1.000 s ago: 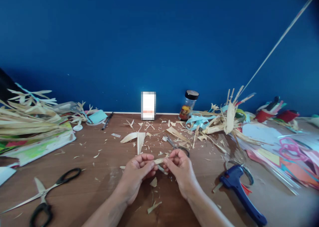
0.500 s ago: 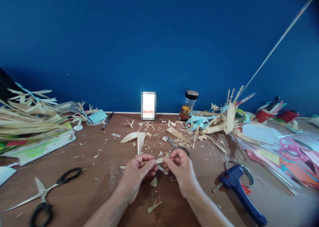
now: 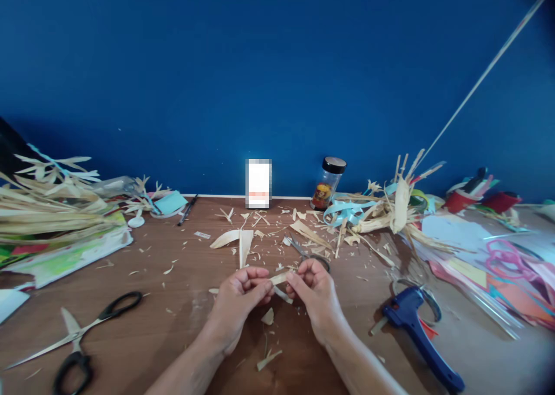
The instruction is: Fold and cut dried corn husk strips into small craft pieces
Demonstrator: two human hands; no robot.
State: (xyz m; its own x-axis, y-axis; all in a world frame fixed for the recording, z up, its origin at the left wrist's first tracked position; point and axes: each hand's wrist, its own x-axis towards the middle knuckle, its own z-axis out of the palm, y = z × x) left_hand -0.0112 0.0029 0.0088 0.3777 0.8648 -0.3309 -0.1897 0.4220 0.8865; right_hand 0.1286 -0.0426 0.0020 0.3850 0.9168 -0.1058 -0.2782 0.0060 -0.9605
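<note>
Between my two hands stretches a short, pale strip of dried husk (image 3: 279,279). My left hand (image 3: 245,296) pinches its left end between thumb and fingers. The other end is pinched by my right hand (image 3: 313,294); its tip is hidden by the fingers. Just behind the right hand lies a small pair of scissors (image 3: 321,262), partly covered by that hand. Two longer husk pieces (image 3: 245,247) rest beyond the left hand. Husk scraps (image 3: 268,316) lie on the table under and in front of the hands.
Large black-handled scissors (image 3: 76,334) lie spread at the left. At the right is a blue glue gun (image 3: 416,325). A black-lidded jar (image 3: 327,184) stands by the blue wall, near a bundle of husks and ribbon (image 3: 401,207). More husks (image 3: 52,210) are piled at left.
My left fingers have shifted slightly on the strip, and a little more of it shows between the hands. The right hand and the surrounding things look the same.
</note>
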